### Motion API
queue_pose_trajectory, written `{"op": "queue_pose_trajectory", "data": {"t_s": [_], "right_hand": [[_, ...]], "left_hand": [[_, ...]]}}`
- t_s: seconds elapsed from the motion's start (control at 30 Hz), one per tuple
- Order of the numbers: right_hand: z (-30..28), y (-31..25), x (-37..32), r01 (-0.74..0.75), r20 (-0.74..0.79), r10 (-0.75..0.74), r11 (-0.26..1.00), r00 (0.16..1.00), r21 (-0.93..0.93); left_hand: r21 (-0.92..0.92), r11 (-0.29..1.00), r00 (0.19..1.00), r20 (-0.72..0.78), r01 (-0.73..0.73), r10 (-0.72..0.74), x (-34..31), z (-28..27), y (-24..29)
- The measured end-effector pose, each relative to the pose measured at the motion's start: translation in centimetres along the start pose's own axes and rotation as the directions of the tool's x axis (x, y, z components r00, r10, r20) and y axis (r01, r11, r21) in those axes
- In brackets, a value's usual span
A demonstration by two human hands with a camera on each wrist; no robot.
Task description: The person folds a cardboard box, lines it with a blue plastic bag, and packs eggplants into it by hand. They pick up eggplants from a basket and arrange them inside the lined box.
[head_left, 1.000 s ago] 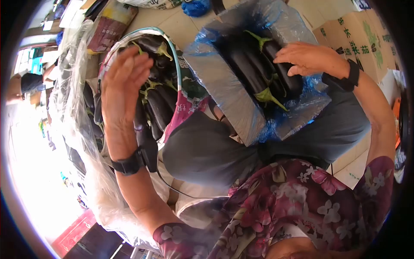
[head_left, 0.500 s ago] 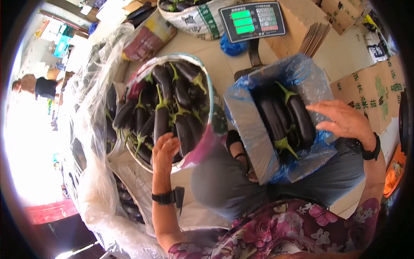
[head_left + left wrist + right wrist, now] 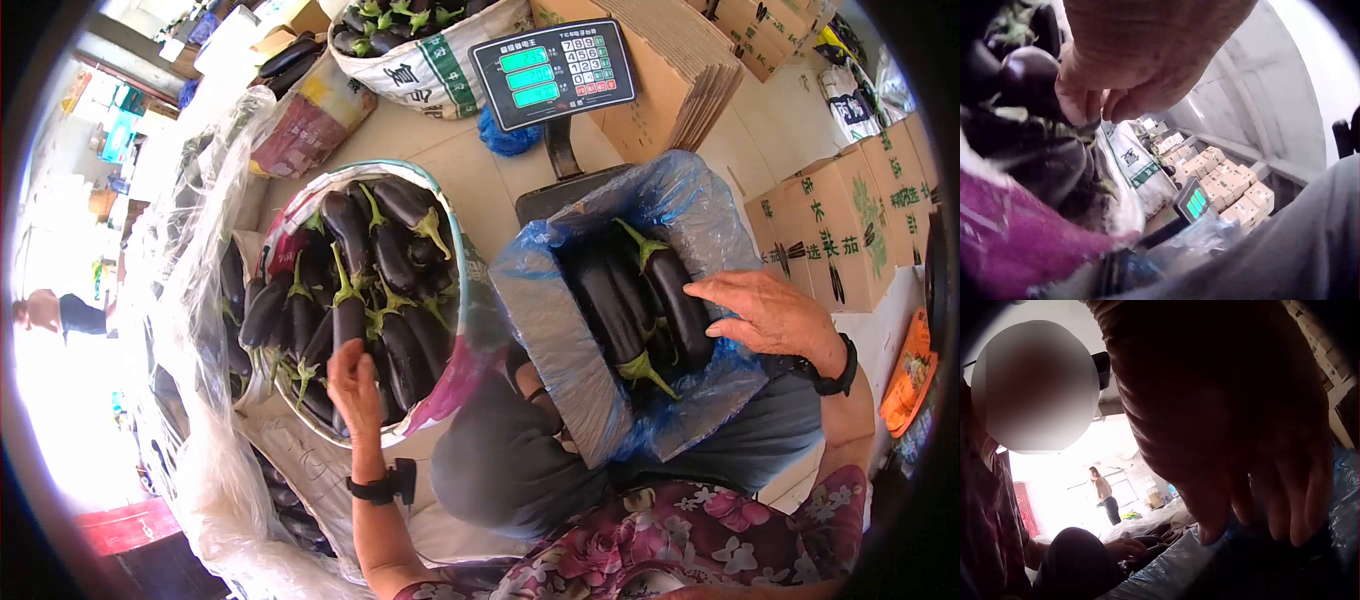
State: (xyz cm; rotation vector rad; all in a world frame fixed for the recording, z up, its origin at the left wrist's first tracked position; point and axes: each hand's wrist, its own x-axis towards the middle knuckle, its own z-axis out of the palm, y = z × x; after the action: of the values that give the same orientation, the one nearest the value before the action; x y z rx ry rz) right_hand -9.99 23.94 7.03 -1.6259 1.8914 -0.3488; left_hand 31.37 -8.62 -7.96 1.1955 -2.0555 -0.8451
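Observation:
In the head view my left hand has its fingers curled at the blunt lower end of a dark purple eggplant. This eggplant lies among several others in a round woven sack with a rolled rim. The left wrist view shows the bent fingers close together beside glossy eggplants; what lies inside the grasp is hidden. My right hand, fingers extended, rests by the right-hand eggplant in a box lined with blue plastic. More eggplants lie side by side there, green caps at opposite ends.
Behind the box stands a scale with a lit green display. Flattened cardboard leans behind it, and a printed carton stands at right. Clear plastic sheeting runs along the left. A white sack of eggplants is at the back.
The head view has swung, bringing the scale into sight. My left hand has come down from above the sack to an eggplant's lower end. The right hand remains at the box's right side.

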Motion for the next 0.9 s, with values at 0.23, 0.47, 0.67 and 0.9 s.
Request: {"op": "queue_pose_trajectory", "data": {"t_s": [0.23,0.47,0.67,0.9], "right_hand": [[0.0,0.3,-0.1,-0.015,-0.005,0.015,0.999,1.000,-0.030],[0.3,-1.4,0.4,-0.090,0.039,0.092,0.995,0.995,-0.045],[0.4,-1.9,1.4,-0.177,0.081,0.178,0.984,0.981,-0.020],[0.7,-2.3,1.7,-0.237,0.108,0.235,0.971,0.966,0.006]], "left_hand": [[0.622,0.779,0.996,0.026,-0.083,0.086,1.2,-2.2,-0.7],[0.158,0.913,0.925,-0.009,0.377,-0.380,1.7,-1.8,-1.0],[-0.739,0.382,0.810,0.375,0.555,-0.450,0.6,-2.6,-0.8],[-0.621,0.525,0.809,0.372,0.582,-0.455,-0.8,1.1,3.1]]}}
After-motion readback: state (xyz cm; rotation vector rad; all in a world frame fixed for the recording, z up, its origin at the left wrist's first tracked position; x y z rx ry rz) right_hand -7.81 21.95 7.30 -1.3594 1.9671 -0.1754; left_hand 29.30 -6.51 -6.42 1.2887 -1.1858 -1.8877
